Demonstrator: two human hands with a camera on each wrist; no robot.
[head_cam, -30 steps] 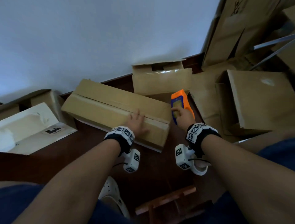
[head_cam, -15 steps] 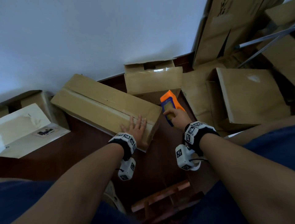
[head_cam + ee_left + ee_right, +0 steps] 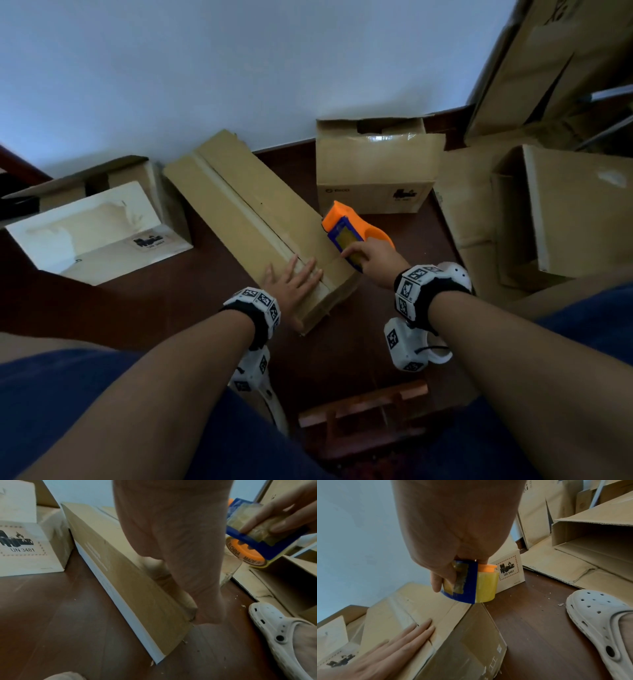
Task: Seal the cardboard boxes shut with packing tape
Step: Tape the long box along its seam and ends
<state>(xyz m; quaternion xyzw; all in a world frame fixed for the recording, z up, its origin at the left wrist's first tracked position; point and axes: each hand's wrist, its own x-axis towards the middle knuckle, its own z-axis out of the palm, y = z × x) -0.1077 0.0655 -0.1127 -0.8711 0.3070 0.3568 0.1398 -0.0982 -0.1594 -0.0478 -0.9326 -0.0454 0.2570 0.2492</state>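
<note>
A long brown cardboard box [image 3: 246, 209] lies on the dark floor, its flaps closed along a centre seam. My left hand [image 3: 291, 281] presses flat on the box's near end, fingers straight [image 3: 412, 632]. My right hand [image 3: 371, 255] grips an orange and blue tape dispenser [image 3: 346, 229] with a yellowish tape roll [image 3: 485, 586], held just above the box's near right corner. In the left wrist view the dispenser [image 3: 248, 545] hangs to the right of the box [image 3: 130, 588].
A white box with a battery label [image 3: 99, 233] stands at the left. A smaller brown box [image 3: 373, 171] stands behind the dispenser, and open and flattened cartons [image 3: 555, 212] crowd the right. A white clog [image 3: 599, 622] and a wooden stool [image 3: 363, 411] are near me.
The long box has swung round so that its near end points toward me. My left hand stayed flat on that end, and the dispenser came closer to the box's near corner.
</note>
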